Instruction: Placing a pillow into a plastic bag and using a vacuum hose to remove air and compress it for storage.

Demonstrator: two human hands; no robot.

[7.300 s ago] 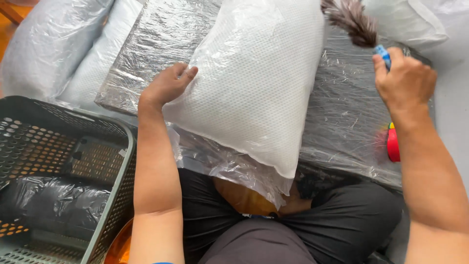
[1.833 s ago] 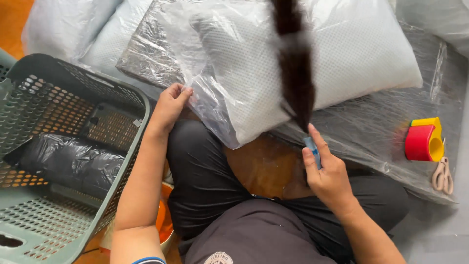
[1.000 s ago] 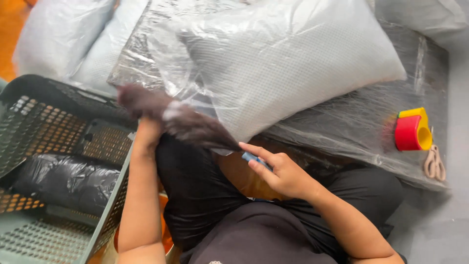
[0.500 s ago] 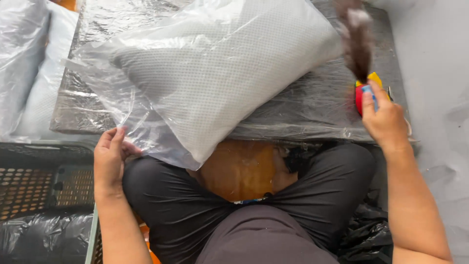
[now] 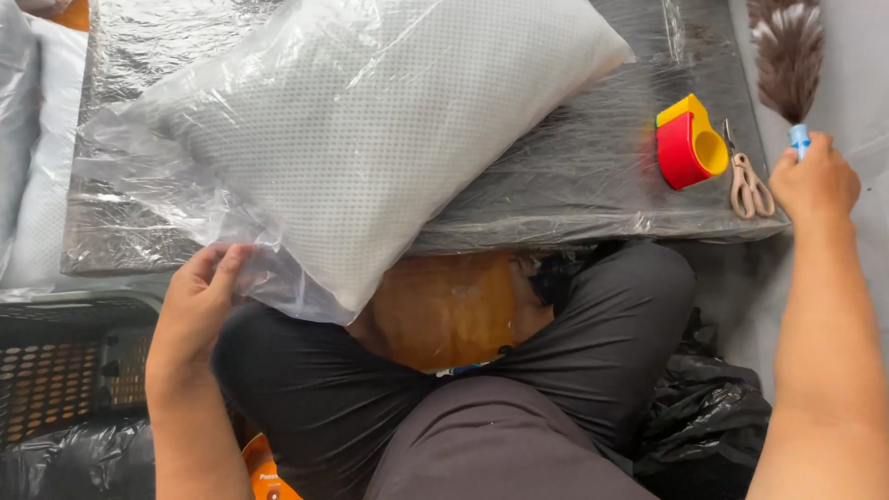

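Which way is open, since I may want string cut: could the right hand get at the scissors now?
Probably yes. The scissors lie bare on the wrapped board, just beside the right hand, nothing between. But its fingers grip the feather duster, so that would need setting down first.

The bagged pillow [image 5: 370, 139] lay on the wrapped board [image 5: 593, 176], its near corner just beyond the left hand [image 5: 199, 306]. The tape dispenser [image 5: 690, 141] and scissors [image 5: 745, 181] sat on the board just left of the right hand [image 5: 815, 185]. The feather duster [image 5: 787, 56] rose beyond that hand. The basket [image 5: 65, 370] stood left of the left hand.
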